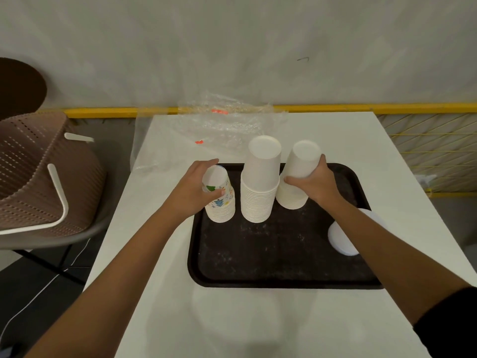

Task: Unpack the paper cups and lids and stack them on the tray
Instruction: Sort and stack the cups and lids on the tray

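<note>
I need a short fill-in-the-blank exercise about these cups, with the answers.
The left hand grips the colourfully printed paper cup stack, the leftmost of ___ stacks.
The tallest plain white paper cup stack stands in the ___ of the row.
The crumpled clear plastic wrapping lies on the white ___, behind the black tray.
Answers: three; middle; table.

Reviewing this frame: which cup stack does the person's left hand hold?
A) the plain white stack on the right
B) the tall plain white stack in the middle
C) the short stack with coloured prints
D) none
C: the left hand curls round the printed stack on the tray, while the right hand grips the right plain stack.
</note>
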